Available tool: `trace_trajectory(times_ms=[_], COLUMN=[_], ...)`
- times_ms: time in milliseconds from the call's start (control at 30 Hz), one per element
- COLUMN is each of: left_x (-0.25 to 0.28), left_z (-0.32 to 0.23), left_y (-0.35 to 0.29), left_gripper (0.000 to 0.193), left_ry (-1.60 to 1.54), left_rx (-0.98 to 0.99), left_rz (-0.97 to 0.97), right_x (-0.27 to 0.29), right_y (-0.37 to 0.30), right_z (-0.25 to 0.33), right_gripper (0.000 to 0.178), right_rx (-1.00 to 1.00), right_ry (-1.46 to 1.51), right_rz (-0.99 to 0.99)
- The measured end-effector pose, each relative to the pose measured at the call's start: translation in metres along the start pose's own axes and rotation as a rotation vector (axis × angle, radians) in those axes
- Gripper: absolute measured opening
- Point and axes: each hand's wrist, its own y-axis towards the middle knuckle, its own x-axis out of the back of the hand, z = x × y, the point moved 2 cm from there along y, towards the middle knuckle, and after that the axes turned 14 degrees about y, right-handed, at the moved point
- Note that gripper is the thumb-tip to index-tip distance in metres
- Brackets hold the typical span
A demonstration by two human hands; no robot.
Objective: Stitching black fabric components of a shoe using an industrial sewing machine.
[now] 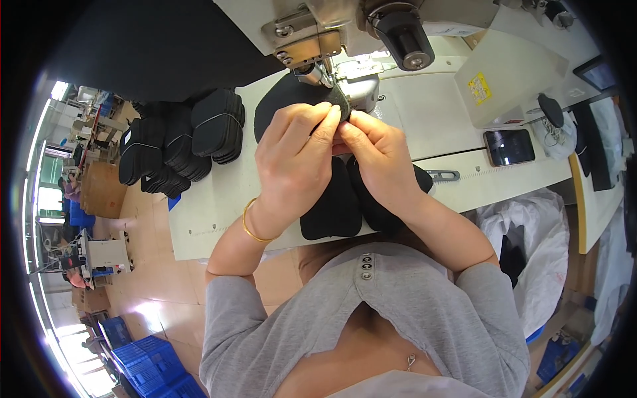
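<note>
Both of my hands meet just in front of the sewing machine's needle area (323, 73). My left hand (295, 156) pinches the edge of a black fabric piece (285, 93), its thumb and forefinger pressed together. Close beside it, my right hand (381, 156) is also closed on the edge of that piece. The black piece reaches under the presser foot, and its far part lies left of the needle. Below my hands, more black fabric pieces (330, 205) lie on the white table (219, 199), partly hidden by my right hand and forearm.
Tied bundles of black pieces (217, 126) stand at the table's left end. A phone (509, 147) and a grey flat tool (443, 176) lie to the right. A white plastic bag (537, 245) hangs below the right edge. Blue crates (152, 365) are on the floor at left.
</note>
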Motion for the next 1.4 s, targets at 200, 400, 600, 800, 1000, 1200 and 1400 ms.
trace_trajectory(times_ms=[200,400,600,800,1000,1200,1400], left_x=[-0.004,-0.001,0.001,0.001,0.004,0.0,-0.002], left_z=[-0.007,-0.005,0.004,0.013,0.024,0.03,0.033], left_y=[-0.001,0.0,0.003,0.01,0.014,0.012,0.015], left_gripper=[0.033,0.034,0.033,0.034,0.035,0.037,0.035], left_ry=[0.054,0.05,0.048,-0.004,-0.005,-0.064,-0.007], left_rx=[-0.003,-0.024,-0.059,-0.11,-0.158,-0.157,-0.19], left_rz=[-0.012,0.002,0.047,0.055,0.067,0.062,0.073], right_x=[0.004,0.001,-0.004,-0.009,-0.019,-0.022,-0.025], right_y=[-0.001,-0.002,0.0,0.002,0.006,0.007,0.007], right_z=[0.002,-0.001,-0.011,-0.013,-0.02,-0.021,-0.019], right_gripper=[0.02,0.02,0.02,0.023,0.026,0.027,0.029], right_rx=[-0.025,-0.048,-0.048,-0.106,-0.072,-0.118,-0.131], right_ry=[0.042,0.103,0.239,0.322,0.401,0.425,0.445], right_rz=[0.011,-0.006,-0.013,-0.037,-0.053,-0.084,-0.096])
